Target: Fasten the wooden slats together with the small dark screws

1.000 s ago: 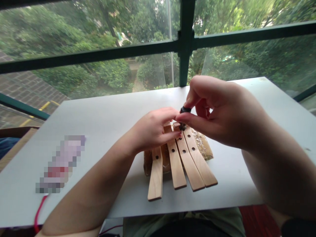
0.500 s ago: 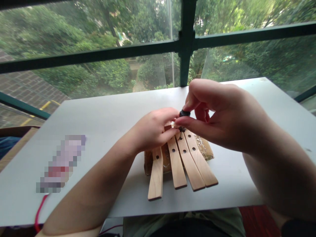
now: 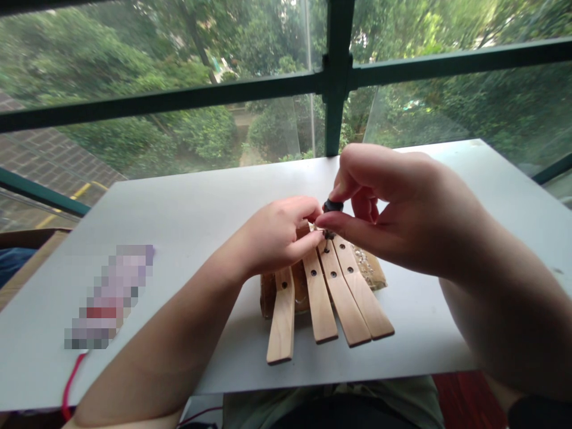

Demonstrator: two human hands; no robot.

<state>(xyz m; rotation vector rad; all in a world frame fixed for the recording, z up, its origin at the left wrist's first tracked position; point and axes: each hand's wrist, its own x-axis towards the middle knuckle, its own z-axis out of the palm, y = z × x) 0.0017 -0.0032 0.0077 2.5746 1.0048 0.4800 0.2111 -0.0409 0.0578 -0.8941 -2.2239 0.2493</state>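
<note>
In the middle of the head view, my right hand (image 3: 393,208) is closed, thumb and fingers pinching the black handle of a small screwdriver (image 3: 333,205). Its thin shaft runs down toward a hole in one of several pale wooden slats (image 3: 322,310). My left hand (image 3: 286,232) curls in from the left, thumb and forefinger pinched about the screwdriver's lower, dark part; the fingertips are partly hidden. Dark screws or screw holes dot the slats. They lie across a brown block (image 3: 302,298) with whitish specks on its right side, their near ends jutting past it.
A white table (image 3: 201,202) carries the work. At left lies a blurred-out purplish object (image 3: 111,295) with a red cord (image 3: 71,381) hanging over the edge. A cardboard box (image 3: 36,262) stands beyond the left edge. Windows with a dark green frame (image 3: 337,77) rise behind.
Hardly anything differs. My right hand and the screwdriver handle have shifted very slightly left, and my left fingers have moved a little; the slats stay in place.
</note>
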